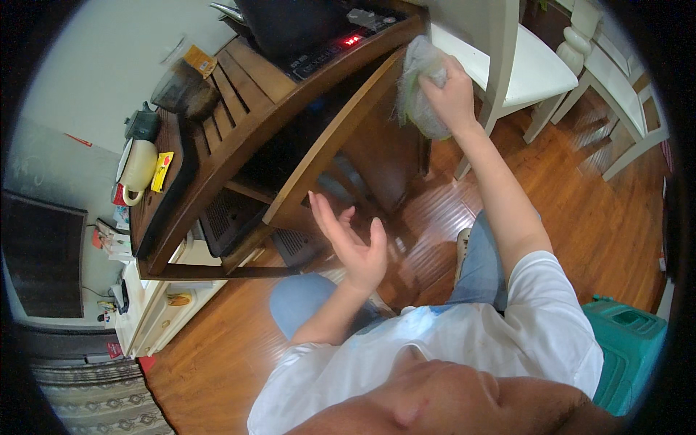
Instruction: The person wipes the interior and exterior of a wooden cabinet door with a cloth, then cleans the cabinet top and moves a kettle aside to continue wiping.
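In the head view my right hand (pixel 454 95) is closed around a whitish, green-edged cloth (pixel 421 89), which lies against the right end of a wooden panel (pixel 337 136) on the front of a dark wooden tea table (pixel 217 163). Below the panel's left part, my left hand (pixel 353 242) is raised with its fingers spread and holds nothing. Behind the panel is the dark inside of the table. Whether the panel is a hinged door or a drawer front, I cannot tell.
On the table stand a black appliance (pixel 293 27) with a red lit display, a glass pot (pixel 187 89), a dark teapot (pixel 142 124) and a cream pitcher (pixel 138 166). White chairs (pixel 538 70) stand at the right, above a green plastic stool or box (pixel 620 348).
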### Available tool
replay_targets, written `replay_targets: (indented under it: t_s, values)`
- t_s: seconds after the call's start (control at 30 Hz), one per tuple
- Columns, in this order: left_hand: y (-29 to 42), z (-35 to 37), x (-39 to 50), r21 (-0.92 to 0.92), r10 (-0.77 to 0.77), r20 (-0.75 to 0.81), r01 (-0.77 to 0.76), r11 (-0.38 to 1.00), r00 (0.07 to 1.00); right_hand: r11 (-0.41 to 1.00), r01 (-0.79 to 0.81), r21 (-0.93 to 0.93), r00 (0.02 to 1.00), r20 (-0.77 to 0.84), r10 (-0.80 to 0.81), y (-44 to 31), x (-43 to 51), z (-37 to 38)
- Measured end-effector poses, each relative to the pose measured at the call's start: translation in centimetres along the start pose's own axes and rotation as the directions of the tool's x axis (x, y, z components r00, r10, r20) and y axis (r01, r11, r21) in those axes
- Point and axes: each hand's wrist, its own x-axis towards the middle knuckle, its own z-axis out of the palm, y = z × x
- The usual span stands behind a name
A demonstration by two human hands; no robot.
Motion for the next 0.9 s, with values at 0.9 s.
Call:
replay_targets:
  t_s: [0.9]
  values:
    - [0.1,0.0,0.0,0.016,-0.021,0.004,0.021,1.0,1.0,0.997,-0.014,0.079,1.0,0.021,0.012,-0.2,-0.1,-0.1]
